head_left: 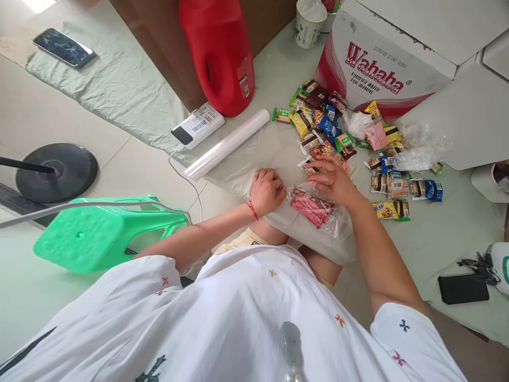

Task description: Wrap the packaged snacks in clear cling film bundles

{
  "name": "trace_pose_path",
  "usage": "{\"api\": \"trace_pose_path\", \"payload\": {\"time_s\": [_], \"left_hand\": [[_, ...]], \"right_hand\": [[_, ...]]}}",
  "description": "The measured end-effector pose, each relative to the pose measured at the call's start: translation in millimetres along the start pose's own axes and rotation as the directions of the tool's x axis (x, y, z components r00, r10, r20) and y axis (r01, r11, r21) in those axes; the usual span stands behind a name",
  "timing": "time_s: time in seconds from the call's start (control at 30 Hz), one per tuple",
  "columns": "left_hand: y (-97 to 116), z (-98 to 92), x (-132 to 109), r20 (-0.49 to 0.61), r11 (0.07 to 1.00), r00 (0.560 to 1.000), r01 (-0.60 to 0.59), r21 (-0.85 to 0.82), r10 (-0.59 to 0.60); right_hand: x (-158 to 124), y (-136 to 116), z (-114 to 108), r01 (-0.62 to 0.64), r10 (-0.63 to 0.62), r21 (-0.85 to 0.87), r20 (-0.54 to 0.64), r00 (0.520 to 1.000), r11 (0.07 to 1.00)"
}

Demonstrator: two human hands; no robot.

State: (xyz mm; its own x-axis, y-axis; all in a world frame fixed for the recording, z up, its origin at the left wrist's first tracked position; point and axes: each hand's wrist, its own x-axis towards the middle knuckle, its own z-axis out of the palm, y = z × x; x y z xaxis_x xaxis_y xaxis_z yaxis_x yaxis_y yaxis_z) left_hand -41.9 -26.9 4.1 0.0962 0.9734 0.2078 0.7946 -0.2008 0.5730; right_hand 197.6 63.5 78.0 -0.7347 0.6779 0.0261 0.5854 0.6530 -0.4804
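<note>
A clear plastic bag of pink-red wrapped sticks (310,207) lies at the table's near edge, between my two hands. My left hand (268,191), a red string on its wrist, is closed at the bag's left side; what its curled fingers hold, if anything, is hidden. Over the bag's upper right part reaches my right hand (333,181), fingers stretched and a little apart, close to the nearest wrapped biscuits (309,164). A roll of clear film (228,146) lies to the upper left, and a sheet of film spreads from it toward the bag.
Several small snack packs (330,127) are heaped before a Wahaha carton (382,69). A red jug (222,58), a power bank (198,126) and a paper cup (309,24) stand or lie behind. A green stool (107,228) is at left; a black pouch (463,289) lies at right.
</note>
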Motion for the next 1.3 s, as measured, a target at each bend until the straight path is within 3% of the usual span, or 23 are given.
{"api": "trace_pose_path", "payload": {"time_s": [0.1,0.2,0.27,0.4,0.5,0.63,0.7,0.73,0.8,0.87,1.0,1.1,1.17,1.3], "left_hand": [[-0.2,0.3,-0.4,-0.001,1.0,1.0,0.013,-0.004,-0.013],[2.1,-2.3,-2.8,-0.009,0.997,0.997,0.072,-0.029,-0.072],[6.6,-4.5,-4.2,-0.024,0.993,0.995,0.098,-0.062,-0.1],[18.7,-0.1,2.4,-0.003,0.991,1.0,-0.001,-0.13,0.001],[21.4,9.7,15.7,0.038,0.968,0.999,-0.012,-0.251,0.023],[16.2,13.5,26.7,0.108,0.927,0.987,-0.071,-0.367,0.119],[13.5,11.0,26.2,0.159,0.914,0.96,-0.159,-0.373,0.232],[12.6,9.6,25.2,0.176,0.902,0.942,-0.205,-0.379,0.287],[11.5,7.5,22.9,0.177,0.872,0.911,-0.278,-0.404,0.372],[11.0,6.9,21.4,0.135,0.839,0.898,-0.326,-0.435,0.419],[9.7,6.1,20.4,0.026,0.781,0.88,-0.407,-0.475,0.474],[5.7,3.5,18.7,0.022,0.759,0.839,-0.481,-0.439,0.544],[1.5,1.1,17.0,0.095,0.752,0.787,-0.536,-0.385,0.609],[-7.0,-8.7,12.9,0.295,0.699,0.634,-0.655,-0.287,0.715]], "right_hand": [[25.3,16.0,-0.1,-0.112,0.109,0.176,0.025,0.994,0.978],[41.7,20.2,1.9,-0.334,0.327,0.195,0.071,0.942,0.922],[46.8,15.6,2.7,-0.393,0.39,0.186,0.05,0.919,0.901],[45.0,-9.6,2.3,-0.352,0.358,0.118,-0.032,0.933,0.929],[31.5,-42.9,8.3,-0.293,0.291,-0.01,-0.09,0.953,0.956],[-8.3,-89.1,25.4,-0.226,0.232,-0.104,0.053,0.971,0.969],[-33.6,-96.4,28.6,-0.211,0.214,-0.07,0.042,0.976,0.975],[-45.9,-93.5,27.8,-0.221,0.22,-0.055,-0.026,0.975,0.974],[-66.6,-74.9,23.7,-0.277,0.261,-0.051,-0.205,0.943,0.96],[-80.2,-46.0,20.3,-0.355,0.324,-0.05,-0.304,0.896,0.934],[-92.1,0.0,23.0,-0.377,0.373,0.016,-0.195,0.907,0.926],[-104.7,5.3,27.7,-0.295,0.284,-0.011,-0.239,0.929,0.956],[-121.0,1.4,30.3,-0.239,0.214,-0.06,-0.279,0.936,0.969],[-166.9,-3.1,37.7,-0.194,0.165,-0.104,-0.236,0.958,0.976]]}}
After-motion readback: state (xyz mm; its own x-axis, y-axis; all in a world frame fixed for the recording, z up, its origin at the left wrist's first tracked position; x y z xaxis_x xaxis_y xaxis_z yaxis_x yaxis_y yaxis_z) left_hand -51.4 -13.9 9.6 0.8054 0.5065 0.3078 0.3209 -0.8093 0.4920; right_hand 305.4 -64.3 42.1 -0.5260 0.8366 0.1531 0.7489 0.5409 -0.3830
